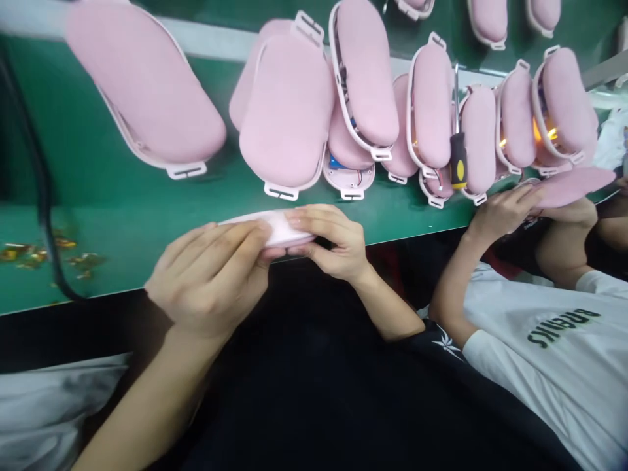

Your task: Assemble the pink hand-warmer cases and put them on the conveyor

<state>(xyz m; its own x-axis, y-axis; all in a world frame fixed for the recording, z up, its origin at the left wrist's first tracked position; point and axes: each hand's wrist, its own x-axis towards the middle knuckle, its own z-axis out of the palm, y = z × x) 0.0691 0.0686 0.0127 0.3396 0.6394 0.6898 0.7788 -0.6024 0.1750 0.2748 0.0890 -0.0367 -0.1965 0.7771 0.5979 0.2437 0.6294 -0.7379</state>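
Note:
Both my hands grip one pink padded shell (279,227), which is tilted edge-on in front of my chest, above the table's near edge. My left hand (210,271) is wrapped over its left end, the fingers on top and the thumb below. Across its right end lies my right hand (331,239), pinching the upper and lower faces. Most of the shell's underside and left end are hidden by my fingers. Beyond my hands rests a pink strap-slotted case (289,111), and a larger-looking pink case (152,85) lies to its left.
Several pink cases (429,104) line the green table (196,196), some gaping with wires inside. A yellow-and-black screwdriver (458,160) leans among them. At left are a black cable (42,190) and gold scraps (83,261). A co-worker's hands (510,209) hold a pink shell at right.

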